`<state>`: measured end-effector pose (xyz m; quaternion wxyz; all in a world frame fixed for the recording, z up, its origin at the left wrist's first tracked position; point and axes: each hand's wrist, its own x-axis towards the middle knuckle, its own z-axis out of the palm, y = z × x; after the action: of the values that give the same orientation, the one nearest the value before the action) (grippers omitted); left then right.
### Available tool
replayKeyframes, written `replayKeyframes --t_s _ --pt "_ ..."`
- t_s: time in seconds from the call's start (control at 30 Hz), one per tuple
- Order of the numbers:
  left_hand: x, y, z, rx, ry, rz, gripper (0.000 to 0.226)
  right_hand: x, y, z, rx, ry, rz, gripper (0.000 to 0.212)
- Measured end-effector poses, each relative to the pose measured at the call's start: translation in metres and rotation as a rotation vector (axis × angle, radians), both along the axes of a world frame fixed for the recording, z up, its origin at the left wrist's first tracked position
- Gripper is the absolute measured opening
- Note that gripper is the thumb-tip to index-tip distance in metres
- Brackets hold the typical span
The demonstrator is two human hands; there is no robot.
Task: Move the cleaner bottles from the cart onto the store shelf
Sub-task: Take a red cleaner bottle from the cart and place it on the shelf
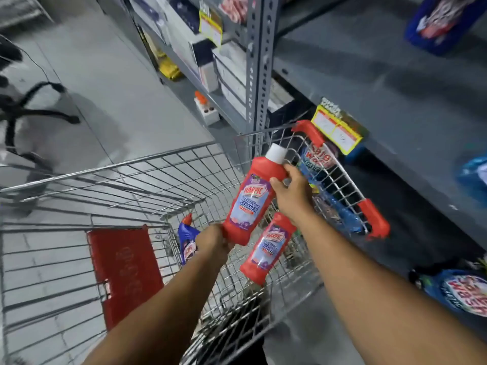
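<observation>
A red cleaner bottle (253, 198) with a white cap is held tilted above the wire cart (147, 185). My left hand (213, 242) grips its base and my right hand (291, 192) grips its neck just under the cap. A second red bottle (268, 248) lies in the cart's basket just below. A blue bottle (187, 239) with a red cap stands in the cart, partly hidden behind my left hand. The grey store shelf (395, 106) runs along the right side of the cart.
Blue packs (334, 201) fill the cart's far right corner behind the wire. A yellow price tag (338, 133) hangs on the shelf edge. More blue packs (463, 291) sit on lower shelves at right. The red child-seat flap (123, 272) is at left. A black chair base (31, 106) stands on the floor.
</observation>
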<state>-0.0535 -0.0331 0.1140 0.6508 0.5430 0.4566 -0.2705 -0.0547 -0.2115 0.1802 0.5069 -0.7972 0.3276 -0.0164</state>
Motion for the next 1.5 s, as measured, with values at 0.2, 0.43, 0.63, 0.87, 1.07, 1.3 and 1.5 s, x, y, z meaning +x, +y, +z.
replayKeyframes --t_s 0.2,0.43,0.63,0.87,1.07,1.3,1.5 --pt "-0.032 -0.008 0.082 -0.272 -0.166 -0.057 0.027 -0.05 -0.009 0.105 -0.005 -0.369 0.027 0.045" --pt "-0.086 -0.029 0.175 -0.49 -0.516 -0.434 0.025 -0.148 -0.053 0.211 -0.003 -0.658 -0.022 0.05" --pt "-0.143 -0.088 0.22 -0.44 -0.888 -1.049 0.077 -0.27 -0.104 0.252 -0.034 -0.756 -0.105 0.05" --pt "-0.247 -0.242 0.212 -0.407 -1.25 -1.619 0.03 -0.422 -0.181 0.261 -0.245 -0.71 -0.341 0.05" --pt "-0.332 -0.356 0.198 -0.05 -1.641 -1.752 0.041 -0.514 -0.248 0.262 -0.188 -0.697 -0.524 0.053" --pt "-0.367 -0.407 0.184 0.205 -1.792 -1.697 0.042 -0.538 -0.282 0.248 -0.114 -0.715 -0.597 0.052" --pt "-0.361 -0.43 0.186 0.251 -1.786 -1.876 0.039 -0.538 -0.284 0.236 -0.21 -0.733 -0.687 0.051"
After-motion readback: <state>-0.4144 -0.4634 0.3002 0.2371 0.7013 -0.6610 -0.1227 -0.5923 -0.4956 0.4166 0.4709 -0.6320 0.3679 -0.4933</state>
